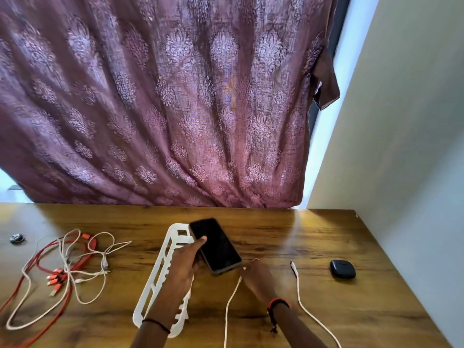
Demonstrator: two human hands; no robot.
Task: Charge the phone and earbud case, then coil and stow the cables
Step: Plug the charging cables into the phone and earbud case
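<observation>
**L hand has the phone**

Grips it over white rack, screen dark. R hand pinches white cable by its end, right at phone's bottom edge. Far right on counter: earbud case, second white cable lying between.

Both forearms are bare down to the lower edge of the view. The left hand has a thin black thread tied round its wrist. The right hand wears a thicker red-and-black wristband, with a dark knotted tail hanging from it.
</observation>
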